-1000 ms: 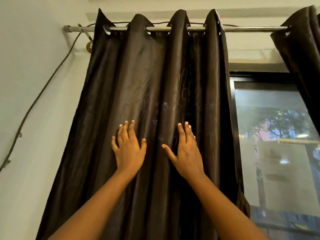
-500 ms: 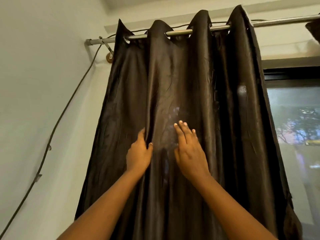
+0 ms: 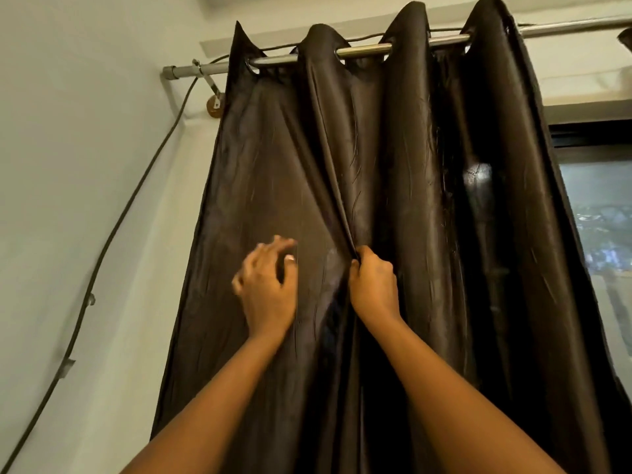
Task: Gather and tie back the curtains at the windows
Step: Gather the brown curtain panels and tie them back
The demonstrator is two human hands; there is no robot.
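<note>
Right hand now gripping curtain fold

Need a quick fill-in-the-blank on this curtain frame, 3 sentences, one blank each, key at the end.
1. The right hand pinches a fold of the dark brown ____.
2. The curtain hangs from a metal ____ through eyelets at its top.
3. The left hand, blurred, with fingers spread, is at the flat panel to the ____ of the pinched fold.

Missing words: curtain; rod; left
</note>
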